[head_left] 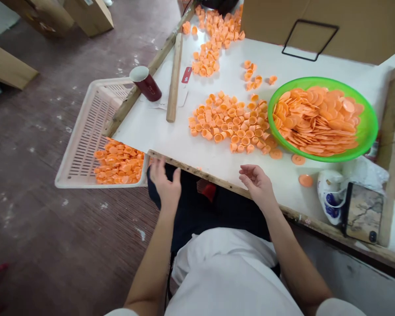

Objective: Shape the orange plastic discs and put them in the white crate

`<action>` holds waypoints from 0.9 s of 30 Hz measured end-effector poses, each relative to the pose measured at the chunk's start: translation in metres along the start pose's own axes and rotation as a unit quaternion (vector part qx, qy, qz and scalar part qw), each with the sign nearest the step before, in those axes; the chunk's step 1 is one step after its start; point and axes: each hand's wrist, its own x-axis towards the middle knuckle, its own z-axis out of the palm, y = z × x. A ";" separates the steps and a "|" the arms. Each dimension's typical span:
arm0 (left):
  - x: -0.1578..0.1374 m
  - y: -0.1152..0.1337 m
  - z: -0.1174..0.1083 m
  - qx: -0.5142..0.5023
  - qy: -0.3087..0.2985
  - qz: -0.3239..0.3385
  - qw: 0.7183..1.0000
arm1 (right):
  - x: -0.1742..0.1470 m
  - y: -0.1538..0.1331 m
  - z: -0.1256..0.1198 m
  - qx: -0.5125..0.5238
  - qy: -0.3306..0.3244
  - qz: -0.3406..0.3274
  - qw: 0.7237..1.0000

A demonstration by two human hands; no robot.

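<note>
My left hand [166, 184] is at the table's front edge, near the right end of the pale plastic basket [79, 127]. Its thumb stands apart from the fingers and I see nothing in it. Orange plastic pieces [120, 162] lie heaped in that basket. Just above the front of the table, my right hand [258, 186] is open, loosely curved, with no object visible in it. Ahead of it spreads a group of small orange plastic cups [230, 116]. To the right, a green bowl [368, 127] holds a pile of flat orange discs [319, 118].
A maroon mug [148, 85] lies tilted near a wooden bar [174, 83]. More orange cups [213, 39] are at the back, beside a cardboard box [325, 26]. A phone [364, 213] leans at the right front, and a wooden strip [197, 171] edges the table.
</note>
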 end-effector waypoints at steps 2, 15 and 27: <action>-0.021 0.016 0.020 -0.057 -0.026 -0.018 0.998 | 0.000 0.001 0.002 -0.003 -0.007 -0.003 1.000; -0.061 0.039 0.042 -0.286 -0.169 -0.041 0.942 | -0.009 -0.036 0.027 -0.060 -0.047 -0.021 0.997; -0.030 0.071 0.063 -0.262 -0.284 0.048 0.921 | 0.058 -0.078 -0.116 -0.406 0.150 -0.048 0.900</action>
